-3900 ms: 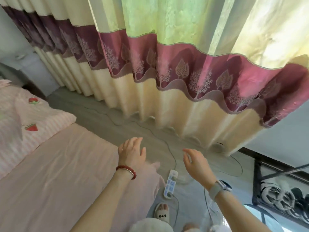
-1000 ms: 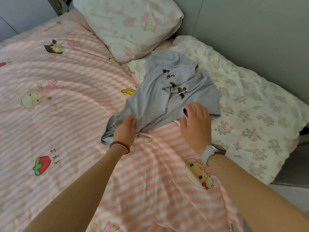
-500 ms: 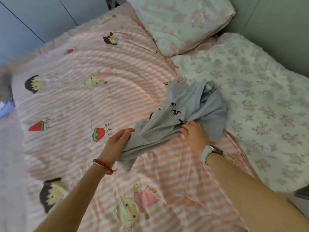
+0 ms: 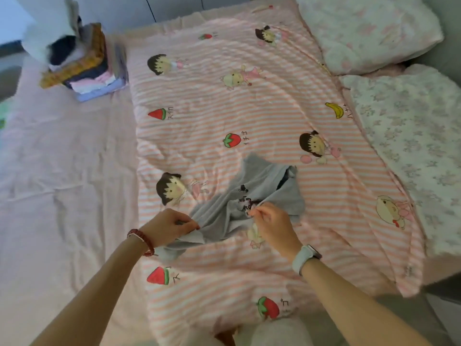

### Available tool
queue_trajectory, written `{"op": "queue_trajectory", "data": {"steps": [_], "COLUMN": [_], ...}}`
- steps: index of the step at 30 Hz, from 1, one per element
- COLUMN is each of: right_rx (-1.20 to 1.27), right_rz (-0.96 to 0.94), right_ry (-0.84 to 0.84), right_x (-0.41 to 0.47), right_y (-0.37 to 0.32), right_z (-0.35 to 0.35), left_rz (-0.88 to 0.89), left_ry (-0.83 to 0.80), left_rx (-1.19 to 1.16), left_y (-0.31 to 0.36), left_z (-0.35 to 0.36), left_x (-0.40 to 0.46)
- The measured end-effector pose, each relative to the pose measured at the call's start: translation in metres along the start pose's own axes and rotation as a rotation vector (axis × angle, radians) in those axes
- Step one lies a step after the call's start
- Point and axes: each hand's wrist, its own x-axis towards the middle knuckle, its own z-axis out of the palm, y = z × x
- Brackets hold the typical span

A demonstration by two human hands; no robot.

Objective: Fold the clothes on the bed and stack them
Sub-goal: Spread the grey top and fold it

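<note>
A grey T-shirt (image 4: 259, 188) with a small dark print lies crumpled on the pink striped cartoon quilt (image 4: 249, 108), near its middle. My left hand (image 4: 169, 227), a red bead bracelet on its wrist, grips the shirt's lower left edge. My right hand (image 4: 272, 224), with a white watch on the wrist, pinches the shirt's fabric close to the print. A stack of folded clothes (image 4: 87, 71) stands at the far left corner of the bed.
A plain pink sheet (image 4: 62, 171) covers the left part of the bed. A floral pillow (image 4: 366, 31) lies at the far right, and a floral blanket (image 4: 419, 146) runs along the right side. Something white and black (image 4: 53, 33) lies on the stack.
Both hands have dragged the grey shirt from the right side, near the floral blanket, onto the middle of the striped quilt. The view has swung left, bringing the folded stack into sight.
</note>
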Motion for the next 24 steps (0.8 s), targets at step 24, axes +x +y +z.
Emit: {"op": "queue_trajectory", "data": {"steps": [24], "right_rx": [-0.395], "right_rz": [0.222], "right_ry": [-0.07], "right_x": [0.005], "right_y": [0.101], "right_z": [0.036], "left_rz": [0.479], "left_ry": [-0.129], "left_rx": [0.698], "left_y": [0.005], "left_z": [0.081], "left_x": [0.182]}}
